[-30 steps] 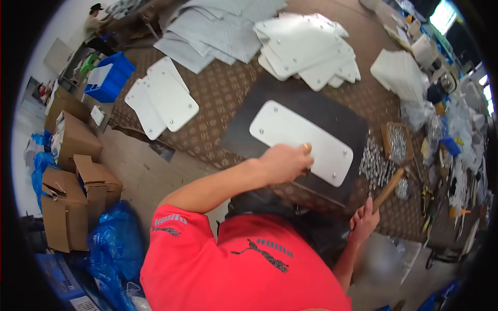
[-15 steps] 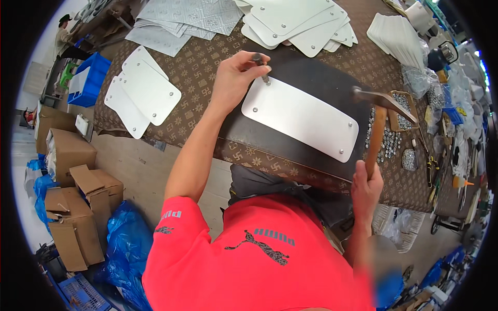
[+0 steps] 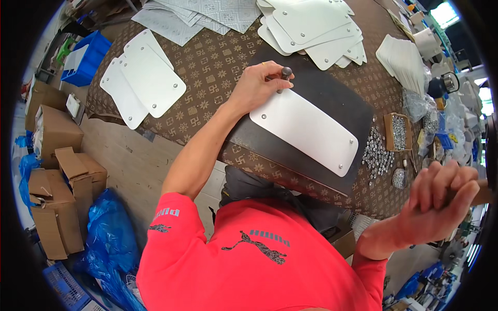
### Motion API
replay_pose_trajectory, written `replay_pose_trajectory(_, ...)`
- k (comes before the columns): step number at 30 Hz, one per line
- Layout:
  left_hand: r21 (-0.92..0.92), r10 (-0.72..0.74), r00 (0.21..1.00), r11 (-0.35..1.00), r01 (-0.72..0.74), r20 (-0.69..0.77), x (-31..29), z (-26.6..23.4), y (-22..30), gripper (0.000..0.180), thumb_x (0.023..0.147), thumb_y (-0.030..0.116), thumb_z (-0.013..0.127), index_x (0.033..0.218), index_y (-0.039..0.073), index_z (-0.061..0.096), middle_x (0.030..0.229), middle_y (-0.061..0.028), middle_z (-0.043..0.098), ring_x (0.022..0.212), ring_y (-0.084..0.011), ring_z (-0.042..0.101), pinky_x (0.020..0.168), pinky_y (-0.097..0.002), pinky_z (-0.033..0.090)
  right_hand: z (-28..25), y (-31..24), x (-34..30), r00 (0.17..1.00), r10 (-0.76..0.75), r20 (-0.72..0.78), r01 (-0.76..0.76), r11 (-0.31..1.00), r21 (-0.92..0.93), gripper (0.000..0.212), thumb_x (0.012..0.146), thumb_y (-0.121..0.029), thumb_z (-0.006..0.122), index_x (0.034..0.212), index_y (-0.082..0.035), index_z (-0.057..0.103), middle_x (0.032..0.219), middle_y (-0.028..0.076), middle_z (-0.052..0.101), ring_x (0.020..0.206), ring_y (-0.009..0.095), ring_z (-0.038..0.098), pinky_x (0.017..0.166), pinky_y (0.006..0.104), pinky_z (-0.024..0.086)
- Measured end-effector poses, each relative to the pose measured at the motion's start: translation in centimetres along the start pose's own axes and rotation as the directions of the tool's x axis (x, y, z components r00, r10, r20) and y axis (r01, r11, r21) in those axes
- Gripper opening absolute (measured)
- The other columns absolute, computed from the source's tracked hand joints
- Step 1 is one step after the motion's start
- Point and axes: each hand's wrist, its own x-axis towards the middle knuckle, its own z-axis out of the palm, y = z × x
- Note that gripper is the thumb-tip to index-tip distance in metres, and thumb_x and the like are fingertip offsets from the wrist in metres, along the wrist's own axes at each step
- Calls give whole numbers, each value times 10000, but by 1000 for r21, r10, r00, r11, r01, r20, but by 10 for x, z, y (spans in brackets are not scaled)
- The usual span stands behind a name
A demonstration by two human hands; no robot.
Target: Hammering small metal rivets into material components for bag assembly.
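A long white panel (image 3: 306,132) with rounded corners and metal studs lies on a dark mat (image 3: 332,93). My left hand (image 3: 259,85) is closed around a short metal punch (image 3: 286,72), holding it upright over the panel's far left corner. The stud under the punch is hidden by my fingers. Off to the right, my right hand (image 3: 441,199) is raised and wrapped round the wooden handle (image 3: 483,193) of a hammer. The hammer's head is lost at the dark rim of the picture.
Loose metal studs (image 3: 377,154) lie right of the mat, beside a small box of studs (image 3: 398,132). Studded white panels (image 3: 311,26) are piled at the back, more panels (image 3: 150,78) at the left. Patterned silvery sheets (image 3: 181,18) lie far left. Cardboard boxes (image 3: 59,135) stand on the floor.
My right hand has swung up and out to the right with the hammer, away from above the mat. My left hand still holds the punch at the panel's corner. The view has shifted slightly.
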Motion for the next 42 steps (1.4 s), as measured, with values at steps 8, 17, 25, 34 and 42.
replay_pose_trajectory(8, 6, 29, 999, 1000, -28, -21, -5, -1, -4, 166, 868, 45, 744, 1027, 8, 717, 970, -18, 681, 854, -112, 642, 780, -275, 531, 8, -23, 20, 997, -78, -17, 77, 996, -35, 308, 1065, -337, 455, 873, -97, 432, 627, -29, 330, 462, 52, 220, 361, 198, 197)
replay_pose_trajectory(17, 61, 135, 991, 989, -135, -1, 2, 2, -4, 153, 882, 30, 713, 1032, 2, 713, 975, -37, 683, 855, -116, 658, 782, -265, 528, -8, 96, -51, 759, 650, -32, -480, 525, -703, 280, 1029, -232, 589, 810, -96, 481, 618, -63, 421, 498, 34, 401, 418, 228, 281)
replay_pose_trajectory(25, -110, 27, 1000, 994, -28, -14, -51, -20, 28, 189, 840, 105, 770, 1008, 26, 738, 863, -58, 661, 767, -118, 621, 721, -281, 511, -12, 63, -77, 715, 658, -235, -688, 602, -406, 258, 1037, -247, 583, 850, -102, 480, 603, -74, 406, 452, 8, 346, 389, 201, 242)
replay_pose_trajectory(34, -26, 32, 999, 999, -32, -3, -71, -19, 4, 197, 838, 107, 775, 1013, 27, 732, 871, -58, 658, 739, -139, 601, 698, -292, 503, -4, -3, -38, 970, 238, -49, -236, 971, 49, 247, 1036, -220, 488, 848, -64, 521, 614, -21, 465, 453, 55, 374, 369, 212, 270)
replay_pose_trajectory(42, 130, 55, 998, 990, -60, 39, -73, -9, 10, 176, 852, -18, 738, 1027, -6, 723, 945, -18, 661, 797, -85, 617, 707, -249, 511, 0, 78, -79, 708, 684, 173, -292, 508, -811, 236, 974, -223, 657, 856, -34, 579, 613, -32, 521, 492, 117, 462, 482, 273, 361)
